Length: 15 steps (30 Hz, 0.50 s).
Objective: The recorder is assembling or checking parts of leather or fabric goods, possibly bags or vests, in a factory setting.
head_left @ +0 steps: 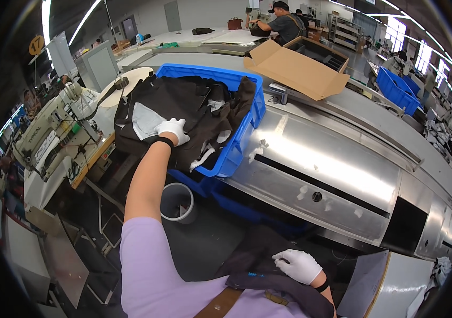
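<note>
My left hand [174, 131], in a white glove, reaches out over a blue plastic bin [260, 108]. Its fingers are bent and closed on a dark brown cloth piece [181, 95] that lies heaped in the bin and hangs over its near left side. A pale grey patch [146, 121] shows on that cloth beside the hand. Low in front of my body is my right hand [299, 266], also white-gloved. Its fingers are loosely bent and apart over dark cloth [260, 252], and nothing shows between them.
A sewing machine [45, 135] stands at the left on its table. Beneath the bin is a grey waste bucket [178, 204]. A metal worktop [321, 169] runs to the right, with an opened cardboard box [295, 69] behind. A person [284, 26] works at the far table.
</note>
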Available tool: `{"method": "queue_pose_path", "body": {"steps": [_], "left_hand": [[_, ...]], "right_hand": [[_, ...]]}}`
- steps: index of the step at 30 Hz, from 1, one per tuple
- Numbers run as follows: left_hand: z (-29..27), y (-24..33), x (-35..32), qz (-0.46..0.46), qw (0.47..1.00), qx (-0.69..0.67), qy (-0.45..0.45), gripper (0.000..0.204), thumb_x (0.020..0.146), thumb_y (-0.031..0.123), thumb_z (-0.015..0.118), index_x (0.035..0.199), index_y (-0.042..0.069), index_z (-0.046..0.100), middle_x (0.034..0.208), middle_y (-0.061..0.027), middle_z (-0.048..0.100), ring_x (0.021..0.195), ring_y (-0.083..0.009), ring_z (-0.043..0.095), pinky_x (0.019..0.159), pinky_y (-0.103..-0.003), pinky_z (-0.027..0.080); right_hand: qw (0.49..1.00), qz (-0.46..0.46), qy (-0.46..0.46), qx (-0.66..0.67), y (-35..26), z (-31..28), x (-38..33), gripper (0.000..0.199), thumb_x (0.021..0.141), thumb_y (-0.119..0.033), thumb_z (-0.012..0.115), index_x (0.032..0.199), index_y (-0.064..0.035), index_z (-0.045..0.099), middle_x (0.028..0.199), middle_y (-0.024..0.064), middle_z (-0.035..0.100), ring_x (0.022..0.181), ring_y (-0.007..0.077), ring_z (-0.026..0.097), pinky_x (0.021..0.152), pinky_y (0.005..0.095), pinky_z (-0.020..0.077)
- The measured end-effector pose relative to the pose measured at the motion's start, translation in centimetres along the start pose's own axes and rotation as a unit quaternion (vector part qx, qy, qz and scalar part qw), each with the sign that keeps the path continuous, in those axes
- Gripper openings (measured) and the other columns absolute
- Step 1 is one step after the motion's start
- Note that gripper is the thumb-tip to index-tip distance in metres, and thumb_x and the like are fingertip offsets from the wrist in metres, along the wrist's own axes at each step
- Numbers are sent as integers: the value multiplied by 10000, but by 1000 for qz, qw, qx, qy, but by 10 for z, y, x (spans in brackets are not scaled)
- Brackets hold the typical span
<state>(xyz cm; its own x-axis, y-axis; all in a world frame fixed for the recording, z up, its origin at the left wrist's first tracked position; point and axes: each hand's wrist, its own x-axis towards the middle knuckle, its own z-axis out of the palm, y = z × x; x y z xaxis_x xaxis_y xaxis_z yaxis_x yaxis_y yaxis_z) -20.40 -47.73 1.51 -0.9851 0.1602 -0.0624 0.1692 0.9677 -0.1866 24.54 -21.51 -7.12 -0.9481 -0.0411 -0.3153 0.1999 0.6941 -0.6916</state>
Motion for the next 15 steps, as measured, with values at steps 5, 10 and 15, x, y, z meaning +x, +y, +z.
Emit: {"method": "queue_pose_path", "body": {"steps": [5, 10, 15], "left_hand": [[24, -5, 35, 48, 992, 87, 71, 315, 862, 270, 648, 1153, 149, 643, 1202, -126, 650, 1099, -324, 649, 847, -442, 554], [50, -22, 53, 41, 968, -21, 247, 100, 857, 170, 596, 877, 117, 678, 933, -150, 707, 941, -339, 692, 793, -443, 549], [-13, -16, 25, 65, 842, -108, 525, 47, 796, 141, 627, 828, 106, 633, 793, -120, 622, 741, -357, 611, 661, -502, 496]], "right_hand": [[999, -20, -3, -47, 3, 7, 7, 286, 919, -296, 580, 1081, -103, 717, 1037, 121, 710, 933, 328, 676, 844, 406, 535], [998, -10, 2, -65, 16, 14, 6, 285, 915, -312, 587, 1076, -114, 714, 1022, 118, 711, 923, 329, 676, 844, 411, 536], [998, -42, -7, -54, 19, 15, 7, 267, 921, -298, 596, 1084, -119, 708, 1010, 106, 712, 886, 312, 686, 826, 404, 541]]}}
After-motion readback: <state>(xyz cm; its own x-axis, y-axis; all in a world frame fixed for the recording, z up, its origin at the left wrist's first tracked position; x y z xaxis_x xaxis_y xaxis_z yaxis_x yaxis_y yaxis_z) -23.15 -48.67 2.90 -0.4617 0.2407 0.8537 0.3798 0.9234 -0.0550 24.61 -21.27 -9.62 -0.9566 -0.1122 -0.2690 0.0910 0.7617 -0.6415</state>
